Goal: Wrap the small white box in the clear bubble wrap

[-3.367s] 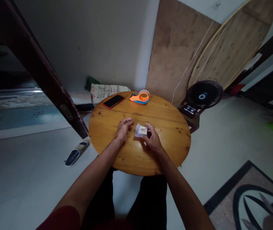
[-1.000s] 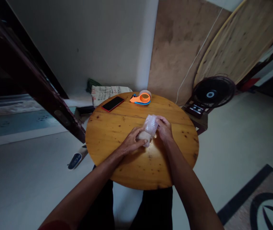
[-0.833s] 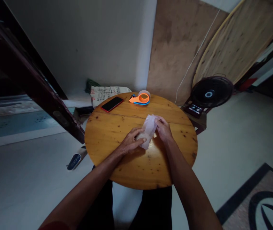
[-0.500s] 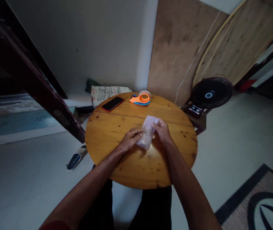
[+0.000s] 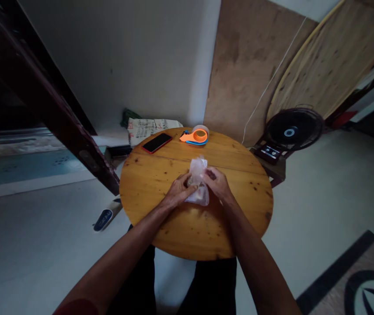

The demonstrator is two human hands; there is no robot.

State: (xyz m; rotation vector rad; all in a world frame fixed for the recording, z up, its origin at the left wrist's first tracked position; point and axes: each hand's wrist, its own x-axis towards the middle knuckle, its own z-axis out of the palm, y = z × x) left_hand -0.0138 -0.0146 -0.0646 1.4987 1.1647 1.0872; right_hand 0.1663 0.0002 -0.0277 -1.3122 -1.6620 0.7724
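A pale, translucent piece of bubble wrap (image 5: 198, 175) lies over the middle of the round wooden table (image 5: 150, 183), its upper end pointing away from me. Something whitish shows faintly inside its lower part, too blurred to name. My left hand (image 5: 180, 190) grips the wrap's left side, with the thumb across it. On the other side, my right hand (image 5: 217, 181) pinches the right edge between thumb and fingers.
An orange and blue tape dispenser (image 5: 195, 136) stands at the table's far edge. Left of it lies a red-edged phone (image 5: 157, 143). A printed sack (image 5: 154, 126) sits behind the table. To the right, a black fan (image 5: 290, 131) rests on a low stand.
The bubble wrap has turned from a rightward slant to nearly straight away from me. My right hand has shifted slightly down and left along its edge.
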